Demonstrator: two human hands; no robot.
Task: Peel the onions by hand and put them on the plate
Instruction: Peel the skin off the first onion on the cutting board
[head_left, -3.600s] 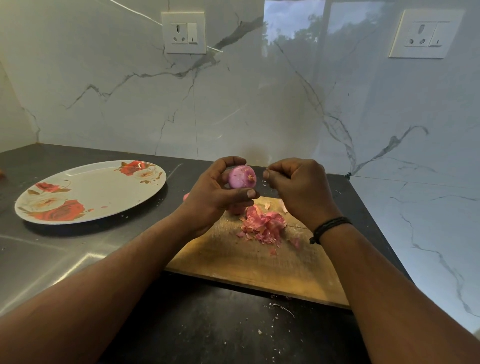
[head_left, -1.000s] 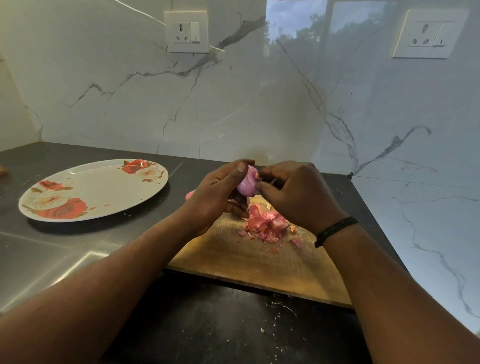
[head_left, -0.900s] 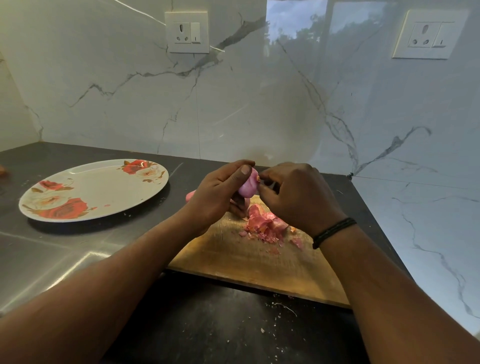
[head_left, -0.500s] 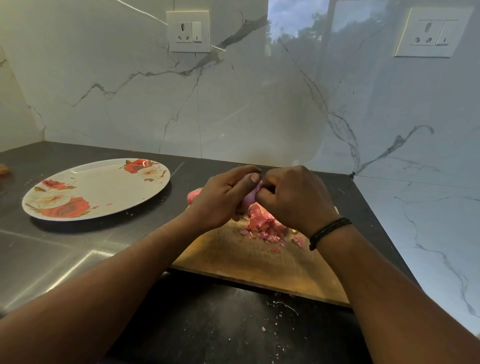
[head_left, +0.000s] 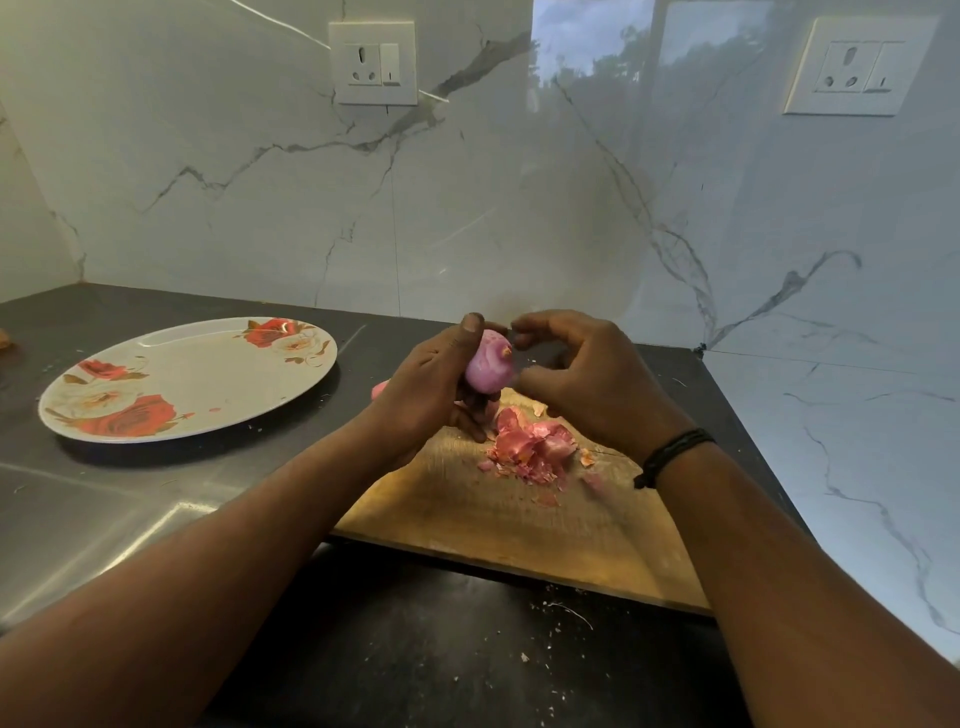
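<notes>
Onion: one in hand, pink-purple, mostly bare of dry skin. It is raised above the far end of the cutting board. Long axis tilted, lower end toward the person's left, upper end up and to the right; the end with a small orange-brown stub faces the right hand.

Left hand: fingers and thumb curled round the onion, gripping it from the left and below; the thumb lies across its top.

Right hand: just beside the onion, fingers curled in a loose arc, tips close to the stub end. Whether they touch it or pinch a shred of skin cannot be told.

Second onion: one, only a pink sliver showing behind the left hand, on the counter; the rest is hidden.

Peelings: one heap of reddish skins on the board, below the hands, with loose scraps around it; pieces too many and too small to count.

Plate: one, white with red rose prints, on the counter to the left, well apart from the board; a few specks lie on it.

Wall sockets: two, one upper centre, one upper right.

Wristband: one, black, on the right wrist.

Both forearms run out of frame at the bottom edge.
</notes>
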